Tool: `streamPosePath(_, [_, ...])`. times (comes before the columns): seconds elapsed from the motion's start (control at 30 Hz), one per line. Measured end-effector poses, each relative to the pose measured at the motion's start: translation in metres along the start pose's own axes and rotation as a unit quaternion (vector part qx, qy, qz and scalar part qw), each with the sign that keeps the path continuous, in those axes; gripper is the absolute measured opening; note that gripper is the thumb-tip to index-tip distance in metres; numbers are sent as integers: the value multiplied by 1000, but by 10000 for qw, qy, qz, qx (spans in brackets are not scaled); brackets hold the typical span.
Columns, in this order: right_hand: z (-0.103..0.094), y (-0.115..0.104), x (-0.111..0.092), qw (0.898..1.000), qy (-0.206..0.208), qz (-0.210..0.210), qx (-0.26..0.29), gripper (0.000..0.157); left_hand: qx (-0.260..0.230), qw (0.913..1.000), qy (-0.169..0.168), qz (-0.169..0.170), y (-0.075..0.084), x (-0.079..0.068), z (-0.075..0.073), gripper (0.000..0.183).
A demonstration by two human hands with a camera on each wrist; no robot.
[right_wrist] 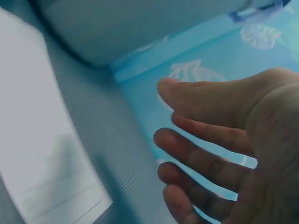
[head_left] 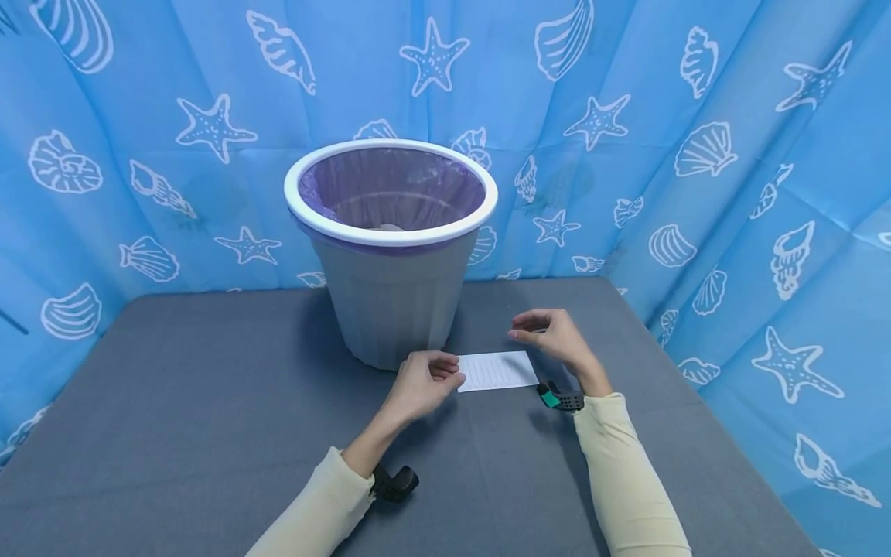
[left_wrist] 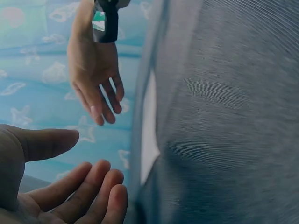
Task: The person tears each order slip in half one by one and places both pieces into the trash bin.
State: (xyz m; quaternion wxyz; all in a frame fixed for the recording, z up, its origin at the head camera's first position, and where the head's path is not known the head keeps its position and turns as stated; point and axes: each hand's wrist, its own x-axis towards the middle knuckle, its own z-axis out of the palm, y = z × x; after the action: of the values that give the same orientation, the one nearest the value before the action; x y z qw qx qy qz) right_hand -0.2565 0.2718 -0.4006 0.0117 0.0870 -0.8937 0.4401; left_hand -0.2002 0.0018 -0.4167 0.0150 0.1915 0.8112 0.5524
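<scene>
A small white sheet of lined paper (head_left: 497, 370) lies on the grey table before the bin. My left hand (head_left: 426, 384) is at the paper's left end and overlaps its edge in the head view. In the left wrist view the thumb (left_wrist: 51, 143) stands apart from the loosely bent fingers, and nothing is between them. My right hand (head_left: 553, 338) hovers beyond the paper's right end. Its thumb and fingers are spread with a gap in the right wrist view, where the paper (right_wrist: 42, 121) lies off to the left.
A grey waste bin (head_left: 393, 302) with a white rim (head_left: 334, 227) and a purple liner (head_left: 320, 193) stands at the back of the table (head_left: 209, 418). Something pale shows inside it. A blue curtain (head_left: 487, 46) with white shells and starfish hangs behind and to the right.
</scene>
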Motion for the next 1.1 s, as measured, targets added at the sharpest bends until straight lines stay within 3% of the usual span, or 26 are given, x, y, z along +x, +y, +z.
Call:
streamPosePath(0.23, [13,18,8,9950,-696,104,-710,37,207,9985,-325,-383,-19,2,9,46])
streamPosePath(0.53, [26,9,12,9853,-1201,-3,-1216,28,188,9977,-239,-600,-22,1,9,56])
streamPosePath(0.7, [32,2,11,9801,-1632,-65,-1128,16,361,9967,-202,-700,-21,1,9,61])
streamPosePath(0.93, [34,-6,8,9783,-1960,-216,-635,17,744,9935,-241,-827,-20,1,6,66])
streamPosePath(1.1, [30,-12,5,9729,-2235,-524,-271,10,1296,9900,-204,-512,-12,0,3,60])
